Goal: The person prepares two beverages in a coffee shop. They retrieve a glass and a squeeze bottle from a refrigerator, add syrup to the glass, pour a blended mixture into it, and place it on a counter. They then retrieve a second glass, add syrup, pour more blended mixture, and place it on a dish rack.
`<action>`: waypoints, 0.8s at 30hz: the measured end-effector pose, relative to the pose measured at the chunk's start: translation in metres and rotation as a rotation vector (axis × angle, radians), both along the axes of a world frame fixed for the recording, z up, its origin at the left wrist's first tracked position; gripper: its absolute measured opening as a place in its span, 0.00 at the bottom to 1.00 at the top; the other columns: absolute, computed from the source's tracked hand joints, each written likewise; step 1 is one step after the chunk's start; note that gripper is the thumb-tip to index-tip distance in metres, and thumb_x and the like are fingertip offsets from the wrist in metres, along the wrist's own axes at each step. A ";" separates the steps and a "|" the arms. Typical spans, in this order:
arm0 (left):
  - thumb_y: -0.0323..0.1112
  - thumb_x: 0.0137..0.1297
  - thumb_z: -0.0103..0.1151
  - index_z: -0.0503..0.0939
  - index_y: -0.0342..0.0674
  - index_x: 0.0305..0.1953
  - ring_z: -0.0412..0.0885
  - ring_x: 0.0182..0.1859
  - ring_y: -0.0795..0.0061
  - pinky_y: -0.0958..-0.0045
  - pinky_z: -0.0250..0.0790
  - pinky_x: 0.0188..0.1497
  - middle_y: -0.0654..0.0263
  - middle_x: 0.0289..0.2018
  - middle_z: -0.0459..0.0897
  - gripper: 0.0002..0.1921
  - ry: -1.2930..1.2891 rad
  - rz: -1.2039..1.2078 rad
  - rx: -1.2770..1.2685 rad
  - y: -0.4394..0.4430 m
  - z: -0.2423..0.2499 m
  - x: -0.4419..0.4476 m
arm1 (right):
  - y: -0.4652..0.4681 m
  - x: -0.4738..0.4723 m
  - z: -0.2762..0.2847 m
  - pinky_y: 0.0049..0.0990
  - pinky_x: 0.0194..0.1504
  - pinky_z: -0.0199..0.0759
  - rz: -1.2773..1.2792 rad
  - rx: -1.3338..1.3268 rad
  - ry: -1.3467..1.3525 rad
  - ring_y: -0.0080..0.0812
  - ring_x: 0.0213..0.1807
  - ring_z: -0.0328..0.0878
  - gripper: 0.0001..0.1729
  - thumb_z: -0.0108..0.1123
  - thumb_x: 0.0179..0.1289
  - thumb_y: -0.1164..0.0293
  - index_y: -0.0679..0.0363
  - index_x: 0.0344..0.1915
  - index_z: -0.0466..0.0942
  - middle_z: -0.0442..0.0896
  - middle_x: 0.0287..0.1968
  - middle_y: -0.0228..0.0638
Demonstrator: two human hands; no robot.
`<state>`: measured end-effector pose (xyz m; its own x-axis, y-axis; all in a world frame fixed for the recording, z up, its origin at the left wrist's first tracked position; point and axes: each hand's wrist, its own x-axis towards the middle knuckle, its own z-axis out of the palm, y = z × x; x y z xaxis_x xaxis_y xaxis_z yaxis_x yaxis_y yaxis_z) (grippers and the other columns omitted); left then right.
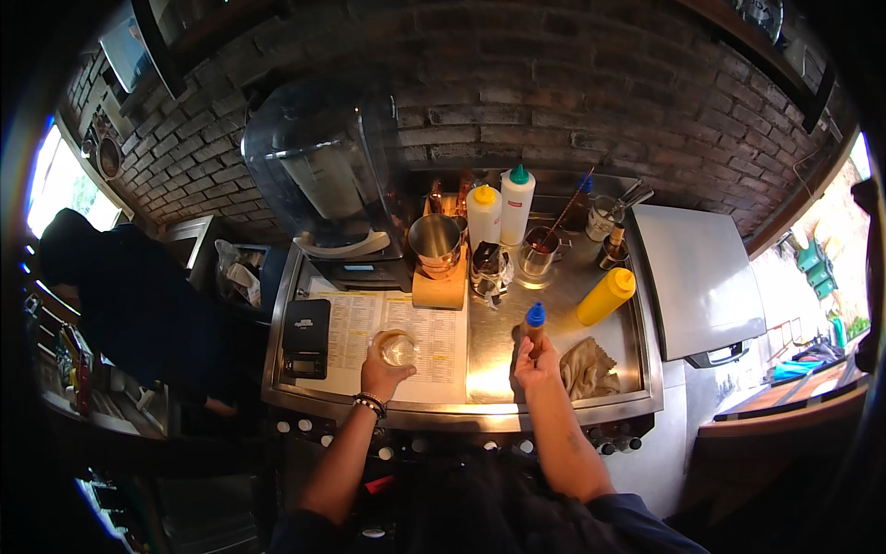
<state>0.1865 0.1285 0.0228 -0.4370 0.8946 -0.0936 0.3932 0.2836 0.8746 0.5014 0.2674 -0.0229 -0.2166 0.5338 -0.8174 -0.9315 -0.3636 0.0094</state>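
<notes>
My left hand (379,377) is closed around a clear drinking glass (398,348), held over printed sheets (346,367) with tables of text. My right hand (537,365) grips a squeeze bottle with a blue nozzle cap (536,316), its tip pointing up and away from me. Much of that bottle is hidden by my fingers. A crumpled beige cloth (587,370) lies just right of my right hand on the steel counter (498,332). Beyond the cloth a yellow squeeze bottle (603,299) appears. Left of the glass sits a black digital scale (306,336).
A blender in a clear enclosure (332,180) stands at the back left. Beside it are a metal shaker tin (436,242), white squeeze bottles (517,208) and a metal cup (539,255) with a bar spoon. A person (138,305) bends at far left. Bottles (491,445) line the front edge.
</notes>
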 end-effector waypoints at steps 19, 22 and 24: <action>0.29 0.60 0.68 0.76 0.45 0.63 0.67 0.71 0.59 0.51 0.50 0.77 0.59 0.63 0.75 0.27 1.056 0.000 0.384 0.092 0.158 -0.058 | -0.086 -0.007 0.061 0.21 0.20 0.64 0.085 0.127 -0.163 0.25 0.18 0.69 0.22 0.54 0.75 0.50 0.57 0.32 0.72 0.74 0.21 0.29; 0.31 0.57 0.71 0.80 0.44 0.47 0.78 0.58 0.61 0.51 0.57 0.73 0.64 0.45 0.83 0.16 0.976 -0.145 0.241 0.098 0.203 -0.068 | -0.099 -0.033 0.096 0.25 0.18 0.60 0.255 0.413 -0.375 0.24 0.17 0.66 0.18 0.56 0.75 0.56 0.58 0.34 0.73 0.73 0.21 0.29; 0.28 0.53 0.71 0.83 0.44 0.43 0.83 0.50 0.63 0.53 0.61 0.69 0.67 0.38 0.85 0.14 0.975 -0.128 0.383 0.082 0.242 -0.074 | -0.098 -0.052 0.127 0.26 0.23 0.65 0.319 0.737 -0.518 0.25 0.20 0.70 0.12 0.60 0.73 0.62 0.60 0.37 0.74 0.76 0.23 0.31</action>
